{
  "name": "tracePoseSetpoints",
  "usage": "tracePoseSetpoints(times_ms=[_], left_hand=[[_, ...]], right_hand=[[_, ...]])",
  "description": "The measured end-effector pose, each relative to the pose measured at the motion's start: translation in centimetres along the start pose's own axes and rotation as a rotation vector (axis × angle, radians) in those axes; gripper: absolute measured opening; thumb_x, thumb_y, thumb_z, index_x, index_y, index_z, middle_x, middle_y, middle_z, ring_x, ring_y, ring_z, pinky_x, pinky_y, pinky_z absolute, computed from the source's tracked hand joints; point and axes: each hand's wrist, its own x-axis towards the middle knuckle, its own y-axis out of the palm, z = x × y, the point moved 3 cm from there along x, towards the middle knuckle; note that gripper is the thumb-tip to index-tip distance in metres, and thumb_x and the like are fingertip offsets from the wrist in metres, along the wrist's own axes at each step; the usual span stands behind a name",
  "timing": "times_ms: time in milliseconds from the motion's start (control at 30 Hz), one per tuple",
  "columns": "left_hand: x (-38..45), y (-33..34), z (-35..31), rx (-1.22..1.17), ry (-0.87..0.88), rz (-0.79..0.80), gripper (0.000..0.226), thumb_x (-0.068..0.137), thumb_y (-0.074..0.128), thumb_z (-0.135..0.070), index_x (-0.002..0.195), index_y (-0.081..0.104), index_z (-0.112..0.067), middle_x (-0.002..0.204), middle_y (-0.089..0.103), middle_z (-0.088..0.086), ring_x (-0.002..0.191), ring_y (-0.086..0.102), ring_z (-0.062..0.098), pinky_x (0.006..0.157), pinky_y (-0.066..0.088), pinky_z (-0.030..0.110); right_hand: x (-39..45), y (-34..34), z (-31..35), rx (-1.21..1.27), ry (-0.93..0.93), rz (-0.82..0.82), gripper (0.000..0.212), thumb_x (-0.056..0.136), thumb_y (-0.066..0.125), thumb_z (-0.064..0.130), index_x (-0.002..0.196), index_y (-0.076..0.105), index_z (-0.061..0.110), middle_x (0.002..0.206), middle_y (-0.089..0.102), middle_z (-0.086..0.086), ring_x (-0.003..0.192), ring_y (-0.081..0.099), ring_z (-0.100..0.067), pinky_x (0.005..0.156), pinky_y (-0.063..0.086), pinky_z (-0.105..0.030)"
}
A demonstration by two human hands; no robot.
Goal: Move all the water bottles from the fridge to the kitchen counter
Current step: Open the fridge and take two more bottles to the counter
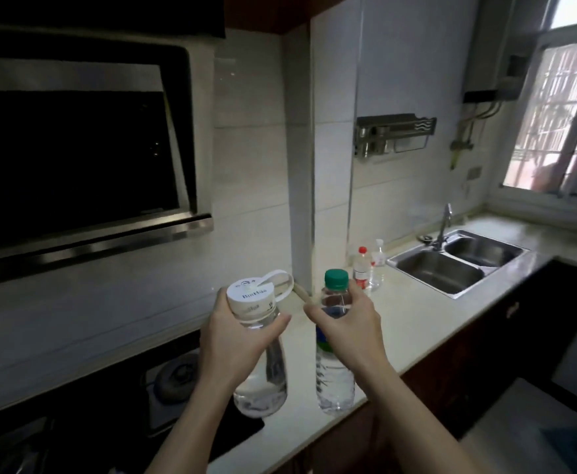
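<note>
Clear plastic filled both hands: the left hand [234, 340] was wrapped round a white-lidded bottle [258, 350], the right hand [352, 328] round a green-capped bottle [334, 371] just beside it. Both hung upright above the pale worktop's [417, 323] near edge, with the sink [451, 265] beyond the right hand.

Dim, softly blurred kitchen lit by the window [561, 124]; edges bend and darken.

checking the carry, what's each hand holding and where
Left hand grips the white-lidded bottle just below its lid; right hand grips the green-capped bottle by its shoulder.
</note>
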Motion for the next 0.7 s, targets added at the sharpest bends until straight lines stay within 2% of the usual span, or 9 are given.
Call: tracePoseSetpoints(times_ms=[167,233,333,467,633,700], left_hand=[[4.6,8.3,1.1,-0.052,0.001,0.086,0.071,0.044,0.082,-0.062,0.106,0.058,-0.038,0.096,0.071,-0.018,0.088,0.068,0.009,0.072,0.061,0.049],[6.7,11.6,1.5,-0.066,0.011,0.121,0.073,0.043,0.08,-0.065,0.106,0.056,-0.039,0.096,0.07,-0.019,0.088,0.068,0.007,0.07,0.061,0.043],[9.8,16.4,2.0,-0.085,0.018,0.172,0.07,0.048,0.085,-0.058,0.108,0.055,-0.038,0.1,0.069,-0.018,0.091,0.067,0.006,0.068,0.052,0.024],[13.6,22.3,2.7,-0.088,0.022,0.236,0.073,0.055,0.09,-0.049,0.116,0.057,-0.03,0.111,0.07,-0.008,0.098,0.068,0.017,0.069,0.049,0.021],[17.0,28.1,3.9,-0.076,0.025,0.266,0.07,0.058,0.092,-0.044,0.116,0.057,-0.027,0.11,0.07,-0.007,0.097,0.067,0.017,0.064,0.043,0.01],[18.2,30.1,4.5,-0.073,0.018,0.256,0.068,0.058,0.093,-0.043,0.114,0.055,-0.03,0.109,0.068,-0.01,0.096,0.065,0.014,0.061,0.038,0.004]], right_hand=[[5.5,-3.8,-4.0,-0.049,0.042,-0.112,0.034,0.077,0.082,0.029,0.105,0.065,0.027,0.093,0.072,0.01,0.081,0.065,0.007,0.069,0.048,-0.018],[8.1,-5.0,-5.3,-0.073,0.053,-0.144,0.032,0.077,0.082,0.026,0.104,0.064,0.027,0.094,0.072,0.01,0.081,0.066,0.007,0.067,0.046,-0.015],[12.1,-6.4,-7.2,-0.099,0.073,-0.197,0.031,0.077,0.081,0.02,0.102,0.065,0.028,0.091,0.072,0.011,0.078,0.066,0.006,0.065,0.045,-0.015],[17.1,-7.9,-9.7,-0.131,0.084,-0.257,0.034,0.076,0.08,0.021,0.105,0.065,0.028,0.092,0.072,0.01,0.078,0.066,0.002,0.068,0.047,-0.021],[22.3,-9.8,-13.0,-0.174,0.128,-0.3,0.039,0.076,0.081,0.023,0.111,0.065,0.024,0.096,0.071,0.006,0.078,0.064,0.005,0.063,0.041,-0.008],[24.2,-10.0,-14.4,-0.161,0.148,-0.291,0.041,0.077,0.081,0.023,0.115,0.064,0.023,0.101,0.07,0.006,0.081,0.065,0.001,0.064,0.042,-0.011]])
